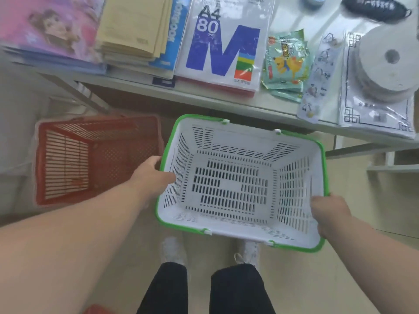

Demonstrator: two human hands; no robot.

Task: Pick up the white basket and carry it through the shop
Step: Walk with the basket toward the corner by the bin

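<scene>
1. The shop table [226, 98] ran across the top of the view from ten to two o'clock, loaded with stationery, including an A4 paper pack [223, 48] at twelve o'clock.
2. The white basket [229, 177], green-rimmed and empty, sat at the centre, held above the floor in front of the person's shoes.
3. A red basket [90, 159] lay at nine o'clock, just beside the white one.
4. The left hand [154, 175] had its fingers clamped over the basket's nine-o'clock rim.
5. The right hand [328, 214] was closed around the four-o'clock rim.
6. Judged from this, the pick-up looked done; carrying it through the shop was what remained.
</scene>
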